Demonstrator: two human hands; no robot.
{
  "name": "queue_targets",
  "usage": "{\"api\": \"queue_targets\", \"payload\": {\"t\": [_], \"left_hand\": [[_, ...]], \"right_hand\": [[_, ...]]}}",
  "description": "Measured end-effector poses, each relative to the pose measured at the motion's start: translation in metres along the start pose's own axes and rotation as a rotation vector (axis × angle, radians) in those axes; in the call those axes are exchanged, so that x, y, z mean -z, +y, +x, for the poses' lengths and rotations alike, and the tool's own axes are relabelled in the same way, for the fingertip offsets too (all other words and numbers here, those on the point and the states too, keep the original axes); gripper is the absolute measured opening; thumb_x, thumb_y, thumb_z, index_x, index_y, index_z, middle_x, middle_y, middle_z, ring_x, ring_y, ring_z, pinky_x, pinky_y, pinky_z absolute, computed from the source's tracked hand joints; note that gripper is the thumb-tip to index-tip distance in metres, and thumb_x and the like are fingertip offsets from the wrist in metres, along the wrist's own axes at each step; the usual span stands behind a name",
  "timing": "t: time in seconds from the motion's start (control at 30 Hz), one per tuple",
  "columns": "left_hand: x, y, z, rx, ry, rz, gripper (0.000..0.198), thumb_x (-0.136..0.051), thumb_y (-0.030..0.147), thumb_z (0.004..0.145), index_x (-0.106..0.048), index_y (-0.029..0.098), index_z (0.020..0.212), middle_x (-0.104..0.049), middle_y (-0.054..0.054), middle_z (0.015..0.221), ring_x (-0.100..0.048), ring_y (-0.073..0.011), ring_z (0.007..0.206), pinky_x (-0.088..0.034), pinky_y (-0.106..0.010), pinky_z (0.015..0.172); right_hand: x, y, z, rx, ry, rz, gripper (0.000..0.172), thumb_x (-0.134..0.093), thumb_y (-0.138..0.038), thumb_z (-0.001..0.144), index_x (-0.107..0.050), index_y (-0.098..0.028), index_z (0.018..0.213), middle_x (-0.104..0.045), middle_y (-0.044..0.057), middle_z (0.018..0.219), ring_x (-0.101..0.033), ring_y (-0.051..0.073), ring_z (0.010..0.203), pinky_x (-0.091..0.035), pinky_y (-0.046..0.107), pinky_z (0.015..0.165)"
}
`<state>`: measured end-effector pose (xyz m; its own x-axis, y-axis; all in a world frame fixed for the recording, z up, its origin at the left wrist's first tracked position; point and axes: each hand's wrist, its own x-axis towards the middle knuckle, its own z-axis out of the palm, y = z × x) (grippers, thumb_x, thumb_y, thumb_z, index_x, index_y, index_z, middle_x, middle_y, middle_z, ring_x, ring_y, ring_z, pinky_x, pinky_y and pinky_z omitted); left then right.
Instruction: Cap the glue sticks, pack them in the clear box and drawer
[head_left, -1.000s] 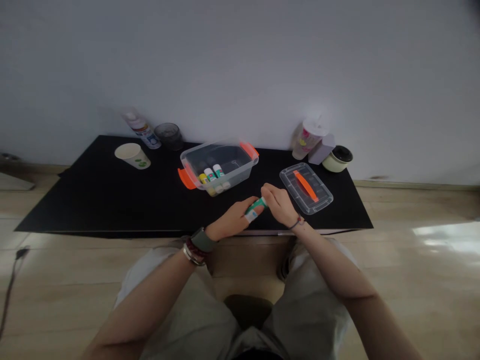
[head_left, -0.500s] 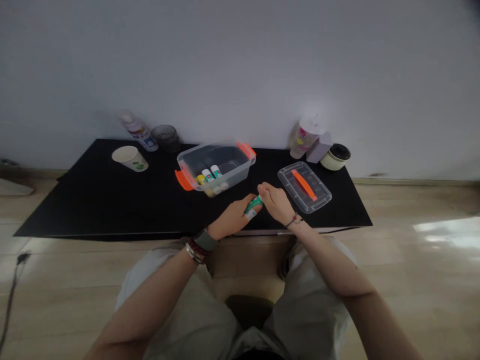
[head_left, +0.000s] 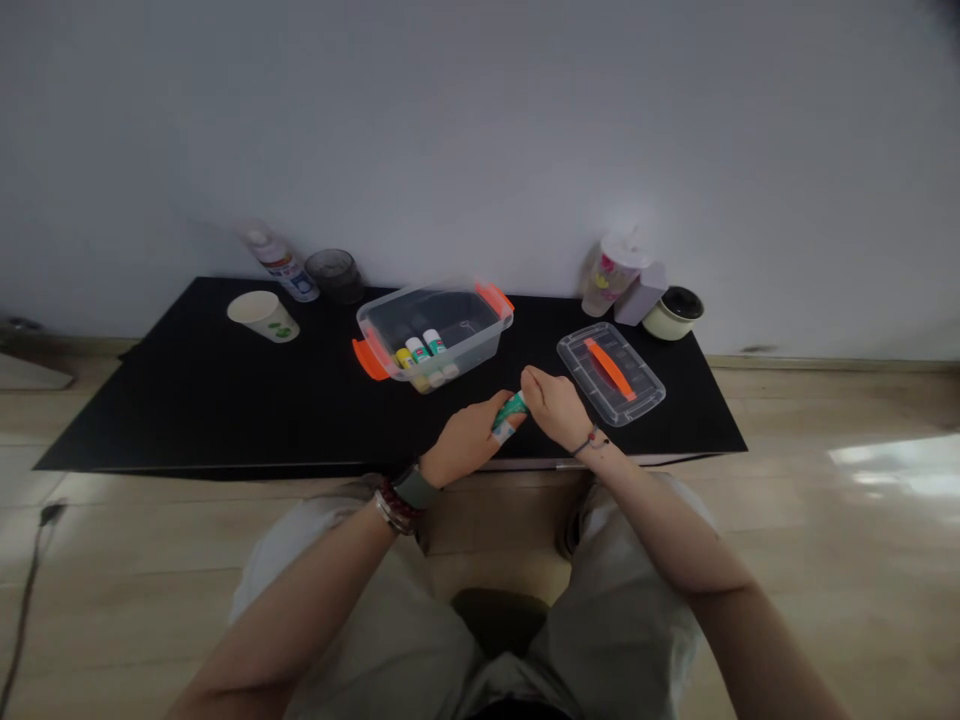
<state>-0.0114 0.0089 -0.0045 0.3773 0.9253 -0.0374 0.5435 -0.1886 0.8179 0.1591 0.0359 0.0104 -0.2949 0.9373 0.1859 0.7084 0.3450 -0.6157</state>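
Note:
Near the table's front edge, my left hand point(head_left: 471, 440) is wrapped round a green-and-white glue stick point(head_left: 511, 408). A pale bandage covers part of that hand's thumb. My right hand point(head_left: 553, 408) is closed over the stick's other end, which its fingers hide. Behind my hands sits a clear plastic box point(head_left: 480, 347) without its lid, with orange side handles. Inside lie one yellow glue stick point(head_left: 406, 359) and two green-and-white glue sticks point(head_left: 426, 346). The clear lid point(head_left: 641, 392) with an orange handle lies flat, right of my right hand.
On the black table point(head_left: 247, 420) a paper cup point(head_left: 264, 318), a spray can point(head_left: 289, 272) and a dark glass point(head_left: 335, 277) stand at the left. A lidded tumbler point(head_left: 607, 280), a pale box point(head_left: 641, 294) and a cream pot with black lid point(head_left: 670, 318) stand back right.
The whole view has shifted very slightly. Both hands keep their hold on the glue stick, with hardly any visible movement.

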Motion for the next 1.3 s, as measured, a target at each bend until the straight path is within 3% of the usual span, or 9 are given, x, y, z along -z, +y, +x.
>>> {"api": "queue_targets", "payload": {"t": [0.07, 0.23, 0.33, 0.6, 0.77, 0.93, 1.07, 1.2, 1.3], "left_hand": [[0.001, -0.001, 0.000, 0.013, -0.016, 0.018, 0.027, -0.053, 0.047, 0.092, -0.055, 0.021, 0.100, -0.058, -0.004, 0.081, -0.056, -0.0172, 0.066, -0.039, -0.027, 0.060], [0.008, 0.009, -0.005, 0.077, -0.362, -0.559, 0.045, -0.044, 0.063, 0.093, -0.050, 0.020, 0.103, -0.048, 0.003, 0.071, -0.041, -0.0083, 0.051, -0.035, -0.022, 0.049], [0.007, 0.014, -0.008, 0.081, -0.428, -0.685, 0.049, -0.045, 0.067, 0.090, -0.048, 0.019, 0.100, -0.048, 0.003, 0.073, -0.039, -0.0064, 0.051, -0.033, -0.020, 0.046], [-0.007, -0.002, -0.003, -0.014, -0.072, 0.109, 0.026, -0.041, 0.042, 0.098, -0.053, 0.019, 0.103, -0.062, -0.004, 0.079, -0.060, -0.0184, 0.067, -0.045, -0.030, 0.062], [-0.008, -0.006, -0.002, -0.171, 0.043, 0.269, 0.027, -0.042, 0.035, 0.098, -0.055, 0.017, 0.112, -0.065, -0.013, 0.108, -0.063, -0.0266, 0.101, -0.050, -0.042, 0.090], [-0.006, -0.002, -0.003, -0.267, 0.134, 0.188, 0.029, -0.046, 0.027, 0.095, -0.053, 0.017, 0.121, -0.064, -0.014, 0.119, -0.062, -0.0258, 0.111, -0.050, -0.043, 0.098], [0.024, -0.003, 0.018, -0.237, 0.344, 0.061, 0.036, -0.059, 0.030, 0.088, -0.054, 0.019, 0.122, -0.065, -0.011, 0.118, -0.065, -0.0243, 0.106, -0.052, -0.041, 0.095], [0.073, -0.019, 0.070, -0.068, 0.637, -0.054, 0.041, -0.065, 0.032, 0.083, -0.055, 0.018, 0.119, -0.067, -0.010, 0.113, -0.066, -0.0218, 0.099, -0.054, -0.038, 0.089], [0.097, -0.033, 0.110, 0.059, 0.620, -0.016, 0.039, -0.067, 0.031, 0.080, -0.058, 0.016, 0.115, -0.069, -0.010, 0.111, -0.066, -0.0213, 0.099, -0.053, -0.035, 0.090]], "right_hand": [[-0.003, 0.002, -0.001, -0.028, 0.000, -0.001, 0.031, -0.034, -0.032, 0.100, -0.041, -0.023, 0.071, -0.041, -0.002, 0.057, -0.039, 0.013, 0.050, -0.022, 0.028, 0.055], [0.013, -0.002, -0.007, 0.199, -0.040, 0.105, 0.033, -0.032, -0.039, 0.101, -0.045, -0.022, 0.076, -0.049, -0.002, 0.063, -0.047, 0.012, 0.056, -0.032, 0.024, 0.059], [0.020, -0.006, -0.008, 0.254, -0.063, 0.055, 0.034, -0.029, -0.037, 0.101, -0.046, -0.022, 0.075, -0.050, -0.001, 0.061, -0.047, 0.012, 0.055, -0.032, 0.024, 0.059], [0.001, -0.007, -0.001, -0.115, -0.079, -0.312, 0.032, -0.032, -0.033, 0.102, -0.057, -0.022, 0.086, -0.062, 0.001, 0.068, -0.056, 0.016, 0.059, -0.023, 0.027, 0.056], [0.000, -0.004, -0.004, -0.049, -0.030, -0.170, 0.028, -0.038, -0.041, 0.101, -0.055, -0.022, 0.092, -0.064, 0.001, 0.073, -0.061, 0.017, 0.066, -0.029, 0.025, 0.058], [0.001, 0.000, -0.007, 0.140, 0.072, 0.071, 0.029, -0.042, -0.048, 0.099, -0.053, -0.021, 0.099, -0.064, 0.003, 0.085, -0.060, 0.016, 0.069, -0.039, 0.025, 0.063], [0.002, 0.004, -0.006, 0.203, 0.156, 0.238, 0.032, -0.037, -0.046, 0.101, -0.048, -0.020, 0.116, -0.064, 0.003, 0.090, -0.057, 0.013, 0.062, -0.042, 0.025, 0.060], [0.003, 0.004, -0.004, 0.253, 0.191, 0.118, 0.033, -0.036, -0.044, 0.102, -0.051, -0.019, 0.117, -0.065, 0.003, 0.090, -0.056, 0.012, 0.061, -0.043, 0.026, 0.062], [0.002, 0.004, -0.004, 0.310, 0.186, -0.035, 0.036, -0.035, -0.046, 0.102, -0.055, -0.018, 0.114, -0.065, 0.005, 0.090, -0.060, 0.014, 0.069, -0.043, 0.026, 0.063]]}}
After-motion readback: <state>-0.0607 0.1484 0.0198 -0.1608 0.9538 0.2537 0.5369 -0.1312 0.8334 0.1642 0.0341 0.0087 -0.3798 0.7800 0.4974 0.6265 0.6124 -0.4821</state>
